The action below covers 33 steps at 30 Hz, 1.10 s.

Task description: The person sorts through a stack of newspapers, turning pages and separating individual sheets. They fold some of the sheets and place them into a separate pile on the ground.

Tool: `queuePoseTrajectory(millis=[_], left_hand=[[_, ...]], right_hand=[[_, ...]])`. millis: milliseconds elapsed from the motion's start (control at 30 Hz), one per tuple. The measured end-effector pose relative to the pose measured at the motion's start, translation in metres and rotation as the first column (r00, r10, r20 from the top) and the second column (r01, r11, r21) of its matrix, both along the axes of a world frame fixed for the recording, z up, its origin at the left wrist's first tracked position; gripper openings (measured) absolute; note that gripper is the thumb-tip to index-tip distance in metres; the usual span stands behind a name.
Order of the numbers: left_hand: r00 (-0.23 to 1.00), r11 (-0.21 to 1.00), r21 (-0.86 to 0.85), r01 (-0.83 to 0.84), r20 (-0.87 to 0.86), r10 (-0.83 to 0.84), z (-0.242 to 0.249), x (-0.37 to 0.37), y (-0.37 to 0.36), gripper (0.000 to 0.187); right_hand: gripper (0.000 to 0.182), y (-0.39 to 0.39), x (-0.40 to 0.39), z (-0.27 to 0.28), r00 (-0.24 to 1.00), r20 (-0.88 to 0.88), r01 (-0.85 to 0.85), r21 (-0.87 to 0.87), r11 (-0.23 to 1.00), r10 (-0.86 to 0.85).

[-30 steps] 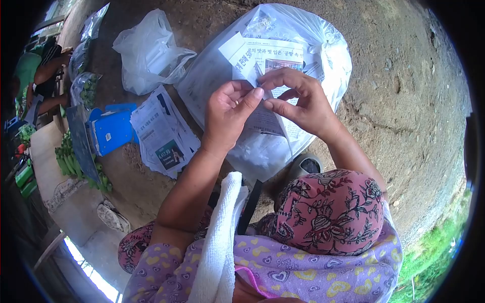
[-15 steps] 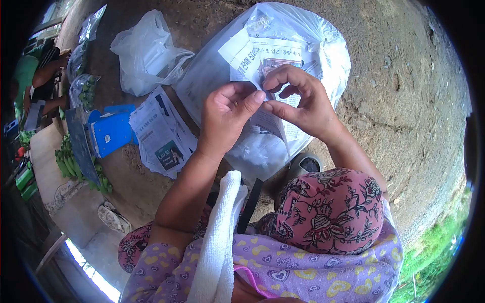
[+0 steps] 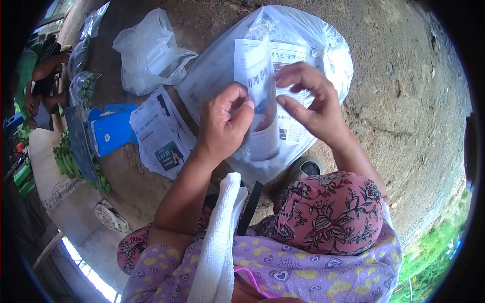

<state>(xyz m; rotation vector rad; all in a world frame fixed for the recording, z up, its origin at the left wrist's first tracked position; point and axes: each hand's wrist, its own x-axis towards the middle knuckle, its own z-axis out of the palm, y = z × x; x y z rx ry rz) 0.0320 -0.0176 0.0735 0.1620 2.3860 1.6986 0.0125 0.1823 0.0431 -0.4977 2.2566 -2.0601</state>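
The newspaper sheet (image 3: 258, 81) stands curled between the hands, above the large plastic bag (image 3: 204, 76). The left hand (image 3: 225, 123) pinches its left edge between thumb and finger; the right hand (image 3: 313, 103) has its fingers parted at the opposite edge, contact not determinable. Judged light, limp and easily torn; best gripped lightly by an edge. Print: blurred Korean headline, apparently "계 판매"; "공항" on the page behind (image 3: 290, 54); "417.93" on the paper pile (image 3: 151, 126).
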Motion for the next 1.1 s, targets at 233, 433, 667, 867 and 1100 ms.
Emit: queuePoseTrajectory(millis=[233, 433, 667, 867, 1100], left_hand=[[0.963, 0.965, 0.001, 0.264, 0.05, -0.263, 0.025, -0.004, -0.001, 0.007], [0.982, 0.981, -0.06, 0.186, 0.01, -0.186, 0.025, 0.005, 0.015, 0.009], [1.0, 0.998, -0.054, -0.018, 0.019, 0.019, 0.012, 0.01, 0.02, 0.009], [0.994, 0.994, 0.006, -0.106, 0.003, 0.106, 0.021, 0.009, 0.025, 0.009], [0.993, 0.998, 0.042, -0.056, 0.108, 0.051, 0.029, 0.01, 0.022, 0.019]], right_hand=[[0.022, 0.017, -0.021, 0.03, 0.973, -0.216, -0.061, 0.127, 0.99, 0.088], [0.018, 0.01, -0.004, 0.017, 0.971, -0.132, -0.192, 0.066, 0.979, 0.199], [0.015, 0.007, -0.001, 0.015, 0.946, -0.299, 0.17, 0.121, 0.978, -0.127], [0.008, 0.005, 0.014, 0.022, 0.886, 0.453, 0.072, -0.352, 0.933, 0.103], [0.017, 0.003, 0.016, 0.008, 0.917, 0.367, -0.002, -0.385, 0.923, 0.155]])
